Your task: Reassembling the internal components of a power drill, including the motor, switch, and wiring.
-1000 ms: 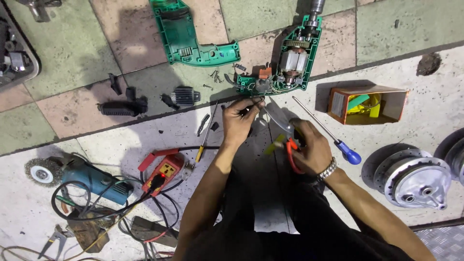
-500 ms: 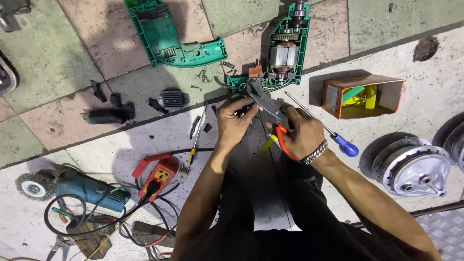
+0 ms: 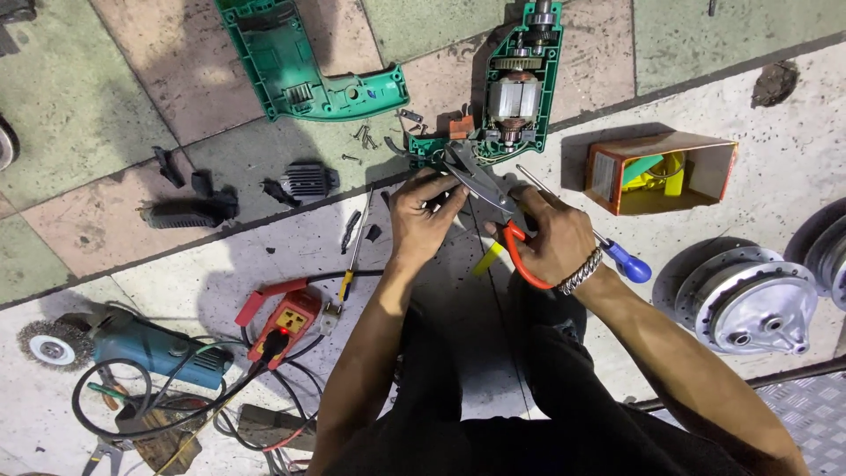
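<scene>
My right hand (image 3: 553,236) grips red-handled pliers (image 3: 483,187), whose jaws point up-left at the handle end of an opened green drill body (image 3: 509,95) with its motor exposed. My left hand (image 3: 425,216) pinches a small part or wire right beside the plier jaws; what it holds is too small to tell. The drill's other green shell half (image 3: 300,66) lies apart at the upper left. Loose screws (image 3: 363,137) lie between the two halves.
A blue-handled screwdriver (image 3: 617,256) lies under my right wrist. An orange box (image 3: 661,172), metal wheel hubs (image 3: 749,300), a yellow-handled screwdriver (image 3: 351,256), a red power strip (image 3: 286,322), a blue angle grinder (image 3: 132,348) and black parts (image 3: 189,211) surround me.
Both hands have moved up toward the drill's handle end, and the plier jaws now reach it. The view has shifted a little.
</scene>
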